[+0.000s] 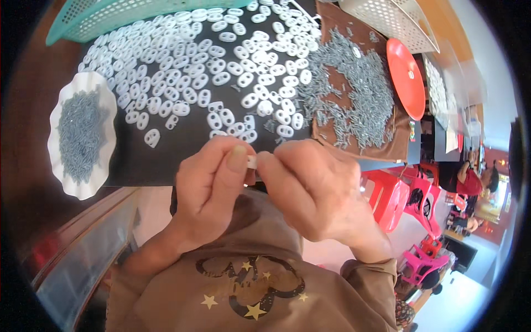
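My left hand [213,180] pinches a small white plastic piece [252,161] between thumb and fingers, just past the table's near edge. Close against it, my right hand [318,185] has its thumb and finger pressed together at the piece's right end; whatever lies between those fingertips is hidden. On the black tabletop ahead, many white oval plastic pieces [191,95] with two holes lie loose. A few of them [237,128] sit nearest my hands. Slim grey metal pieces [368,99], like tiny springs or screws, are heaped on a brown cloth to the right.
A white wavy-rimmed dish [109,146] full of grey metal pieces stands at left. Along the back are a teal basket [121,22] and a white basket [401,22]. A red oval plate [406,77] is at right. Red and pink stools [390,202] stand beyond.
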### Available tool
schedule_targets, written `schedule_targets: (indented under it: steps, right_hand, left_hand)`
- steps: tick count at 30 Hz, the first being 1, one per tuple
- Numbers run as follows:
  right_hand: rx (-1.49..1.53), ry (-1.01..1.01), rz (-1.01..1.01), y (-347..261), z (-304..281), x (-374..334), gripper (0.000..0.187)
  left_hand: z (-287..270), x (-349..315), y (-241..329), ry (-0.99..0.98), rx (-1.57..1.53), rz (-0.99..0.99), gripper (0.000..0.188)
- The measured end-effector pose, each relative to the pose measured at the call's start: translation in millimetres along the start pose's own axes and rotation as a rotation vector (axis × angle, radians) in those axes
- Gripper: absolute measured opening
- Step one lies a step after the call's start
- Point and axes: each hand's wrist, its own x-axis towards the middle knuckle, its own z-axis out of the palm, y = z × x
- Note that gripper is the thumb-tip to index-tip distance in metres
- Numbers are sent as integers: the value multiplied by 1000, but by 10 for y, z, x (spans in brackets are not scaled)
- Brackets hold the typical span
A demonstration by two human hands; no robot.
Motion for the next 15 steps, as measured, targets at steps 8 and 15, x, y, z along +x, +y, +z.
schedule_targets:
  steps: [8,15]
  right_hand:
    - [393,182,272,-5,86,-192,23]
    - [281,147,303,-85,66,-252,20]
  left_hand:
    - [164,-66,-136,0,-309,-100,24]
    - [273,-110,-159,36,-379,-87,21]
